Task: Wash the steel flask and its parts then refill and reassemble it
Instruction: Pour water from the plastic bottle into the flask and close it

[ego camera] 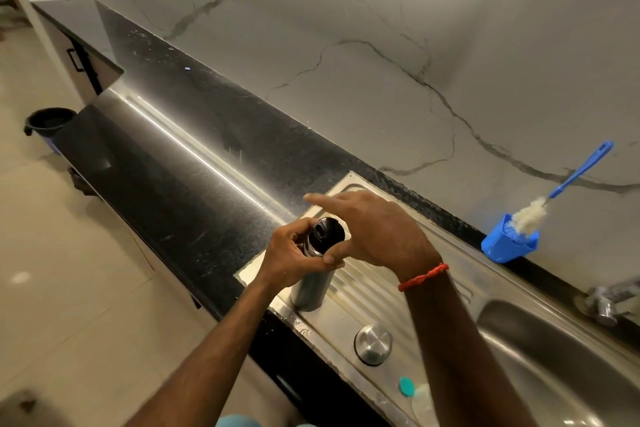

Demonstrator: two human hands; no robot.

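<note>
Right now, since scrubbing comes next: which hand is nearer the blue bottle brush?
Right. The right hand is at the flask cap, left of the brush; the left hand grips the flask, farther left.

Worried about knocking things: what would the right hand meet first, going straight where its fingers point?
The way looks free: the right hand points past the drainboard over the black countertop, nothing standing in line, though depth is unclear.
</note>
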